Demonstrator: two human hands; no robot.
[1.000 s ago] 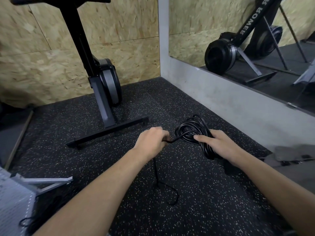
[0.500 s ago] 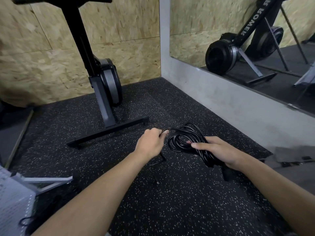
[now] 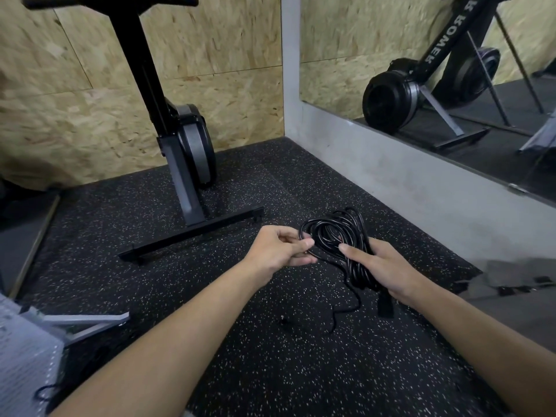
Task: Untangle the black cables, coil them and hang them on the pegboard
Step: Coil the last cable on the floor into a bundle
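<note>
The right hand [image 3: 388, 272] gripped the coil [image 3: 334, 230] of black cable at its near end, fingers wrapped beneath the bundled turns and thumb laid across the top. The coil was held clear of the speckled floor [image 3: 210, 326], in front of the person and slightly to the right. Its long axis ran away from the person, tilting left, so the open loops fanned out at the far end, right beside the left hand [image 3: 279, 251]. That hand had curled in and pinched a single strand [image 3: 302, 234] at the coil's left rim between thumb and fingers. A thin loose tail [image 3: 346, 311] dropped from under the right hand and wandered leftward on the floor, ending below and between the two forearms. A short black piece [image 3: 385, 305] hung beneath the right palm; whether plug or strap could not be told. Coiling looked nearly finished, with only the tail left to gather. The left hand was nearer both the tail and the white pegboard [image 3: 21, 365], which lay at the floor's near left corner, well apart from the coil. Hanging would likely mean carrying the bundle left across the body. A rowing machine [image 3: 192, 152] stood at the far edge.
</note>
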